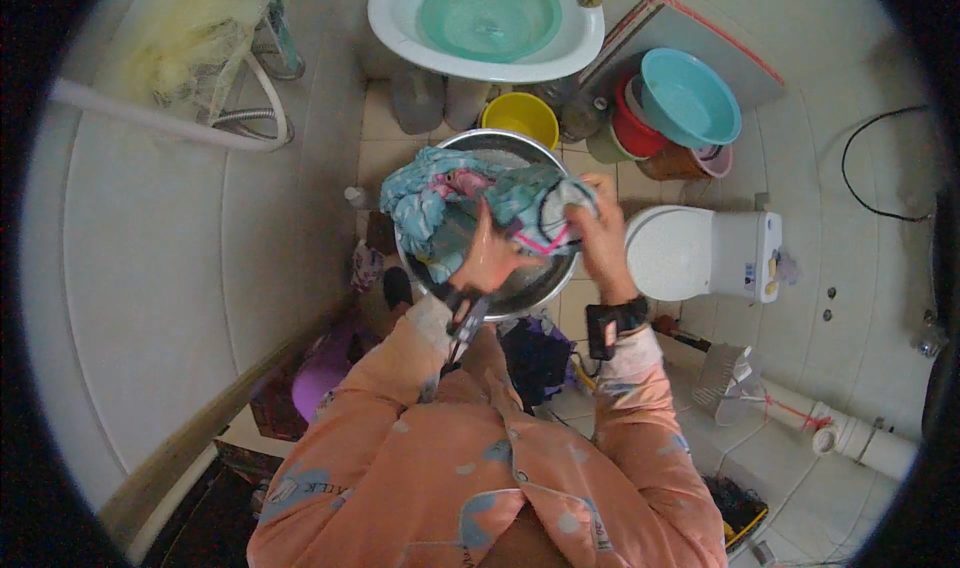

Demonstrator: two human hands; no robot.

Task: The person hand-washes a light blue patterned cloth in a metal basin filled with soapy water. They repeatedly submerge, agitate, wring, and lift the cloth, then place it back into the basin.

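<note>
A round metal basin (559,287) stands on the floor before me, with wet cloth lying in it and over its left rim. The light-blue patterned cloth (420,193) fills the basin's left side, and a pink piece (469,184) shows among the folds. My right hand (602,230) grips a bunched pale-blue garment (551,219) with dark and pink trim at the basin's right side. My left hand (491,257) is over the middle of the basin, fingers spread, close to that garment; no cloth shows in its grasp.
A white washbasin (397,28) holds a green bowl (491,13) ahead. Behind the metal basin stands a yellow bucket (521,118). Stacked tubs, a blue one (690,95) on top, are at the right. A toilet (671,253) stands right; a purple plastic thing (319,377) lies left.
</note>
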